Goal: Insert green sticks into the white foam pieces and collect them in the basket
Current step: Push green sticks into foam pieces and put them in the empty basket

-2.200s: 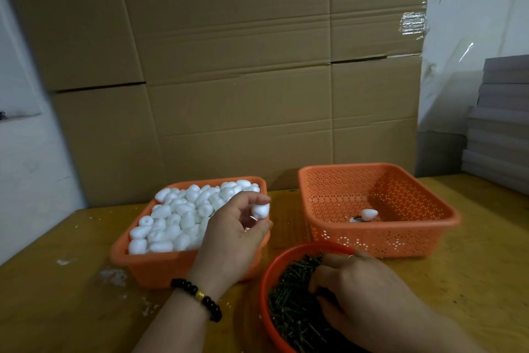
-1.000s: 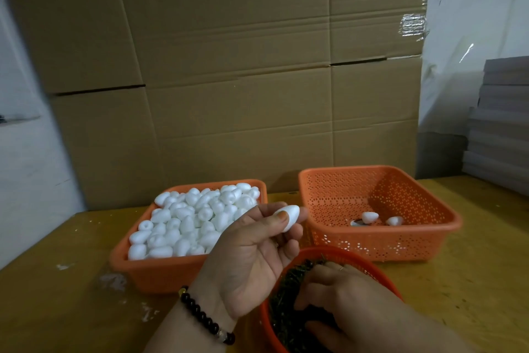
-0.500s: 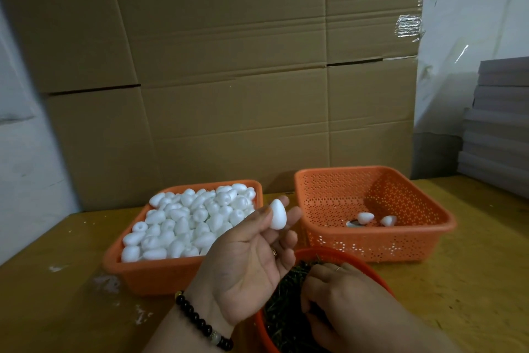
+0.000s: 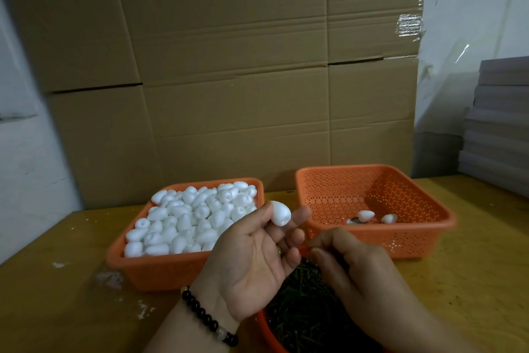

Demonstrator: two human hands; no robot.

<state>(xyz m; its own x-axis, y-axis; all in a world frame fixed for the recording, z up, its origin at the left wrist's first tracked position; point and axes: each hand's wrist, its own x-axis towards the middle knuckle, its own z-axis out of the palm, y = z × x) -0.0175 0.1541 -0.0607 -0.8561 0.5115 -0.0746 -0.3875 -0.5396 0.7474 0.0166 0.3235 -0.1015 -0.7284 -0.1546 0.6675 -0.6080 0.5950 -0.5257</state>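
Note:
My left hand (image 4: 252, 261) is palm up and pinches one white foam piece (image 4: 280, 212) between thumb and forefinger. Just right of it, my right hand (image 4: 360, 275) hovers over the red bowl (image 4: 264, 327) of green sticks (image 4: 303, 309). Its fingertips are pinched together on a thin green stick that is barely visible. The orange collecting basket (image 4: 372, 241) at the right holds two foam pieces (image 4: 366, 215) near its front wall. Another orange basket (image 4: 160, 269) on the left is heaped with loose foam pieces (image 4: 194, 218).
Everything stands on a yellow wooden table (image 4: 57, 309) with white crumbs at the left. Large cardboard boxes (image 4: 229, 80) form a wall right behind the baskets. A stack of grey boards (image 4: 498, 123) sits at the far right.
My right hand has lifted out of the bowl of sticks and moved up toward the foam piece. My left hand still holds the piece, now turned more upright.

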